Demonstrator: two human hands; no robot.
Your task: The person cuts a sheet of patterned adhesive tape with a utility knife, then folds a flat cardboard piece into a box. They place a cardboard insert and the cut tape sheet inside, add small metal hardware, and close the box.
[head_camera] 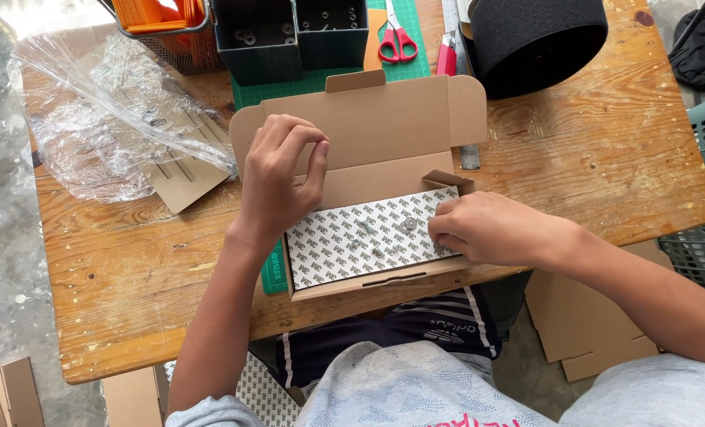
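Wooden planks, worn and scratched, form the table (131,269) that fills most of the view. At its far right stands a big black cylinder (536,39); crumpled clear plastic film (107,119) covers the far left. A green cutting mat (321,79) lies at the far middle, with two dark green parts bins (289,35), red-handled scissors (397,39) and an orange-filled wire basket (170,24) around it. In the middle sits an open brown cardboard box (384,126), lid flap tipped away, its floor lined with a printed patterned sheet (344,245). Small screws (366,229) and a round washer (409,224) lie loose on that sheet. The left hand (277,178) hovers over the box's left side, thumb and forefinger pinched narrowly together; whether they hold anything cannot be told. The right hand (487,229) rests on the sheet's right end, fingers curled down close to the washer, and any small item under them is hidden.
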